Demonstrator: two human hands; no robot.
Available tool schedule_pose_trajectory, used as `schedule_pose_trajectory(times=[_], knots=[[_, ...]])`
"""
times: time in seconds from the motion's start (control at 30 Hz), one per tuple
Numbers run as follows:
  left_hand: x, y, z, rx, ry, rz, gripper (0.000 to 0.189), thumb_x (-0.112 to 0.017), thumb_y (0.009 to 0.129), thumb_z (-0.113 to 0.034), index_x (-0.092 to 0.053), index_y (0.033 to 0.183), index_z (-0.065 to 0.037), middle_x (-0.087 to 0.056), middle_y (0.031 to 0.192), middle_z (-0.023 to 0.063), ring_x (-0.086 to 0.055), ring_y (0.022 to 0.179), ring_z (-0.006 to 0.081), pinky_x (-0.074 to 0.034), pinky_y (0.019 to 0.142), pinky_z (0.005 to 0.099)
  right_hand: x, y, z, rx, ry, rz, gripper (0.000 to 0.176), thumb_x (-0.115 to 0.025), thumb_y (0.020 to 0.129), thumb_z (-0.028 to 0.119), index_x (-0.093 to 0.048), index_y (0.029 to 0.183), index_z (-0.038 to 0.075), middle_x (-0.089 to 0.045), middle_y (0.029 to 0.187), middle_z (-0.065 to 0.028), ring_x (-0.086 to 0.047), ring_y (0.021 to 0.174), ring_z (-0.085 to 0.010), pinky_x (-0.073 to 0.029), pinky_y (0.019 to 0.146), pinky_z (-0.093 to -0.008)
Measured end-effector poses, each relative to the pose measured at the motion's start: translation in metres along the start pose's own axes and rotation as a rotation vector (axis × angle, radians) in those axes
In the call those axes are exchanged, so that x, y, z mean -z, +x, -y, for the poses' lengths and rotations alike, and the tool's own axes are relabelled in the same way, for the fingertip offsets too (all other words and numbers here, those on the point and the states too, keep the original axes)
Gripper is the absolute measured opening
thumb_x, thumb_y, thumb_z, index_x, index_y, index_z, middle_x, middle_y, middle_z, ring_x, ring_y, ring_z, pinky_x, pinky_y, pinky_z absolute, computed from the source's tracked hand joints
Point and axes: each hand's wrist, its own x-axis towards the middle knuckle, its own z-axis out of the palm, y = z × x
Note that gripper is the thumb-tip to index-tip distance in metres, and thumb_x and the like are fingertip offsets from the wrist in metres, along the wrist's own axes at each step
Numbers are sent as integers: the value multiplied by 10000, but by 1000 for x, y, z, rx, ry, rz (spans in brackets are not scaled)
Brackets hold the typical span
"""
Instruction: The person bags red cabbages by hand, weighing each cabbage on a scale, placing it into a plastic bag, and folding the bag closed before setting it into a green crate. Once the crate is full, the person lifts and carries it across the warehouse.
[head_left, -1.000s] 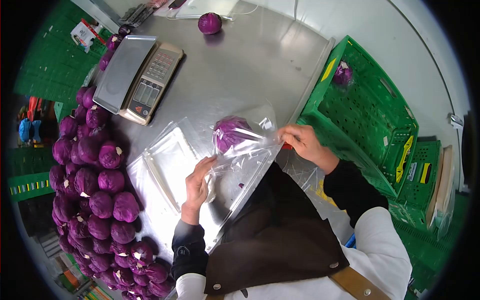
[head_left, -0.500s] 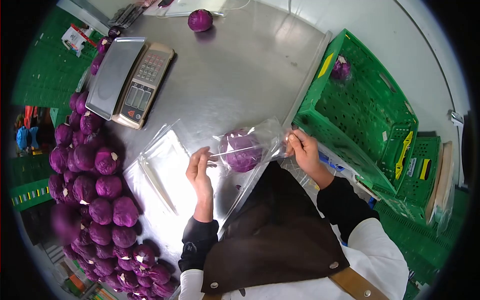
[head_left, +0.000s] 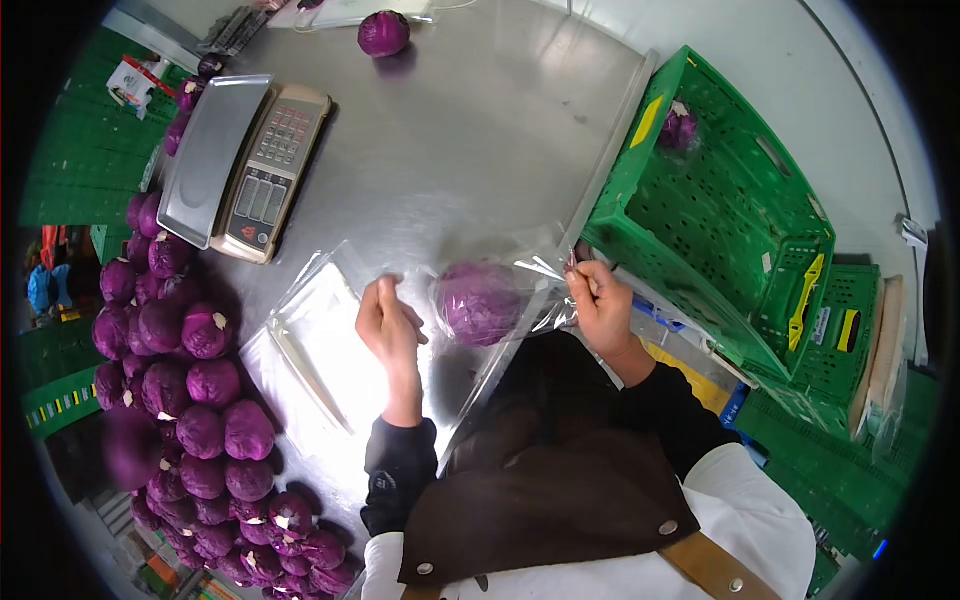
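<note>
A purple cabbage (head_left: 480, 303) lies on the steel table near its front edge, wrapped in clear plastic film. My right hand (head_left: 603, 305) pinches the gathered end of that film (head_left: 545, 270), to the right of the cabbage. On the cabbage's left, my left hand (head_left: 390, 330) is raised with its fingers curled together; whether a bit of film is between them cannot be made out. A stack of clear plastic bags (head_left: 315, 350) lies flat on the table, left of my left hand.
Many purple cabbages (head_left: 202, 428) are piled along the left. A scale (head_left: 268, 170) stands at the back left, and another cabbage (head_left: 384, 34) sits at the far edge. At the right is a green crate (head_left: 720, 215) with a wrapped cabbage (head_left: 678, 128) inside.
My left hand has moved slightly left and away from the film at the cabbage's left side. The film on the right is now twisted into a narrower bunch at my right hand.
</note>
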Motion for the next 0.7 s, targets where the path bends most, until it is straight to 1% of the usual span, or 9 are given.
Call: schedule_pose_trajectory(times=[0.17, 0.23, 0.27, 0.3, 0.37, 0.4, 0.47, 0.57, 0.7], knots=[[15, 42, 54, 177, 689, 363, 406, -549, 877, -280, -557, 1128, 39, -618, 648, 133, -567, 491, 217, -456, 514, 318, 5, -18, -1, -520, 314, 149, 156, -577, 875, 123, -539, 782, 4, -505, 524, -25, -521, 438, -102, -392, 416, -244], [10, 21, 18, -117, 667, -175, 485, -584, 853, -302, -492, 1229, -11, -640, 884, 161, -630, 758, 280, -483, 677, 351, 9, -25, 2, -546, 322, 178, 181, -560, 888, 127, -549, 770, -10, -505, 529, -15, -516, 450, -87, -407, 417, -231], [9, 13, 8, -434, 474, -171, 582, -644, 806, -306, -430, 1300, -83, -533, 1173, 195, -572, 1017, 328, -470, 814, 374, 10, -26, -1, -549, 320, 170, 181, -560, 888, 127, -549, 770, -10, -505, 529, -15, -516, 450, -87, -407, 417, -231], [3, 3, -10, -430, 471, -165, 582, -644, 806, -306, -430, 1300, -83, -533, 1173, 195, -572, 1017, 328, -470, 814, 374, 13, -29, -5, -584, 304, 220, 137, -576, 869, 123, -554, 817, -2, -541, 586, -36, -552, 503, -123, -436, 454, -258], [-5, -8, -31, -842, 881, 299, 604, -687, 772, -278, -437, 1297, -117, -432, 1276, 198, -481, 1142, 352, -448, 882, 383, 15, -24, -2, -607, 291, 276, 118, -593, 851, 119, -558, 863, 7, -577, 643, -57, -588, 555, -158, -466, 492, -285], [-6, -8, -31, -986, 993, 457, 613, -701, 760, -268, -440, 1297, -129, -398, 1311, 199, -451, 1184, 360, -441, 905, 386, 19, -14, 7, -337, -8, 245, 192, -617, 825, 135, -545, 960, 20, -588, 810, -103, -600, 714, -223, -480, 615, -335], [-10, 1, 11, -522, 539, 739, 644, -732, 725, -253, -448, 1295, -159, -353, 1335, 211, -436, 1191, 372, -421, 949, 380, 29, 12, 39, 62, -315, 258, 417, -650, 782, 182, -485, 1144, 56, -521, 1120, -164, -527, 1011, -339, -436, 843, -418], [-11, -3, 23, -437, 375, 674, 648, -737, 727, -222, -444, 1297, -125, -395, 1311, 191, -453, 1186, 327, -392, 978, 370, 2, 39, 61, 436, -364, 485, 586, -637, 797, 269, -387, 1294, 84, -376, 1320, -190, -373, 1208, -402, -328, 997, -453], [-7, 12, 52, -103, -47, 666, 627, -705, 771, -163, -415, 1311, -32, -448, 1287, 124, -454, 1170, 236, -378, 981, 341, -54, 37, 22, 83, 124, 690, 655, -621, 823, 299, -314, 1357, 80, -301, 1388, -210, -340, 1265, -371, -313, 1029, -410]])
